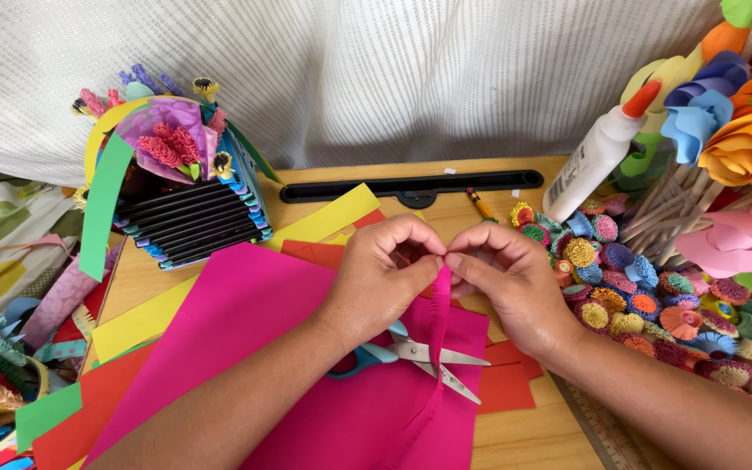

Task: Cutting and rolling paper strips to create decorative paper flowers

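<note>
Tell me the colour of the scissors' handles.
Light blue, on the scissors in the head view.

Two bare hands are in view, a left hand [382, 277] and a right hand [508, 278]. Together they pinch one fringed pink paper strip [436, 335]. One pair of scissors [417, 355] with blue handles lies on the paper. One white glue bottle [596, 157] with an orange cap stands tilted. One pencil [480, 204] lies on the one wooden table [533, 435]. One long black tray [411, 186] sits at the table's far edge. One paper basket [186, 196] holds several paper flowers. Sheets of coloured paper overlap: one large pink sheet [254, 331], about three yellow, about three red. Small rolled paper flowers [637, 296] lie heaped, too many to count. One ruler edge [598, 426] shows.
</note>
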